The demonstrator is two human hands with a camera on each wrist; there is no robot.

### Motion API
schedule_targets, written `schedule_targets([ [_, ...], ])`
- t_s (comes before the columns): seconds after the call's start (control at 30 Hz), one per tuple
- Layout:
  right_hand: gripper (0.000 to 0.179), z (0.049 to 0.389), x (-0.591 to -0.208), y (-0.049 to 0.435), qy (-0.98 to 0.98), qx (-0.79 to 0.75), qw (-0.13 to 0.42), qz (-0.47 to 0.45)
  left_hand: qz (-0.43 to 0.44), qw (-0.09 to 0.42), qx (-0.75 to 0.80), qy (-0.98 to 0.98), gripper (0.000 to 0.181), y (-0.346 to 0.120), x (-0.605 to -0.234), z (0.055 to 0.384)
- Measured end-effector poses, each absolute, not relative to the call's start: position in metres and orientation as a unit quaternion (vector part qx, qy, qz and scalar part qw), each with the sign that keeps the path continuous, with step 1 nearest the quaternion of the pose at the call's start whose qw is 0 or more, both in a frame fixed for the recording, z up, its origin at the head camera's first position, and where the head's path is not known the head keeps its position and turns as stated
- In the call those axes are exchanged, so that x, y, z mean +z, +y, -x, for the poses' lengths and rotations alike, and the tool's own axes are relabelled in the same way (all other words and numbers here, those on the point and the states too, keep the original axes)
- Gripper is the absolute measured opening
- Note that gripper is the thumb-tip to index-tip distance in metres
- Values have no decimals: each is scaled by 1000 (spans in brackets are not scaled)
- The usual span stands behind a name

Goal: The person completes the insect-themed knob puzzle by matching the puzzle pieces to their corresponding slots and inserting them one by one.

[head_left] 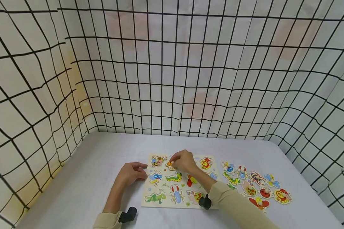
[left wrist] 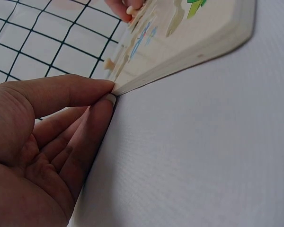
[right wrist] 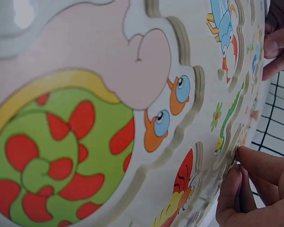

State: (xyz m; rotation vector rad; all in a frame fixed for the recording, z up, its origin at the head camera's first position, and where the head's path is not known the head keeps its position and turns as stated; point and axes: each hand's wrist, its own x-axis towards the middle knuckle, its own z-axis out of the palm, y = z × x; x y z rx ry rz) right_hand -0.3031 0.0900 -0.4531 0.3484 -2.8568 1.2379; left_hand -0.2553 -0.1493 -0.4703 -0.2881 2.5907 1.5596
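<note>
A pale wooden insect peg puzzle board (head_left: 164,203) lies on the white cloth. My left hand (head_left: 129,173) is at its left side, fingertips and thumb touching the board's edge, as the left wrist view also shows. Over the top row, my right hand (head_left: 184,161) pinches an orange-striped puzzle piece (head_left: 169,164) by its knob; the fingers hide part of it. To its left, a bee piece (head_left: 158,161) sits in the board. In the right wrist view, the snail picture (right wrist: 61,156) lies inside a recessed outline, and my right thumb and fingers (right wrist: 255,182) meet low over the board.
Several loose insect pieces lie right of the board, among them a spider (head_left: 256,178), a ladybug (head_left: 265,192) and a green caterpillar (head_left: 231,178). A black grid net (head_left: 172,73) over white sheeting rises at the back and sides of the table (head_left: 83,178).
</note>
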Motion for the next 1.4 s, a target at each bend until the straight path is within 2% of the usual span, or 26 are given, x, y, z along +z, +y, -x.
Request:
schedule_targets([
  [0.97, 11, 305, -465, 91, -902, 416, 7, -115, 92, 47, 518, 849, 40, -149, -471, 254],
  [1.4, 17, 294, -451, 93, -903, 417, 4, -100, 93, 48, 512, 853, 40, -149, -473, 256],
])
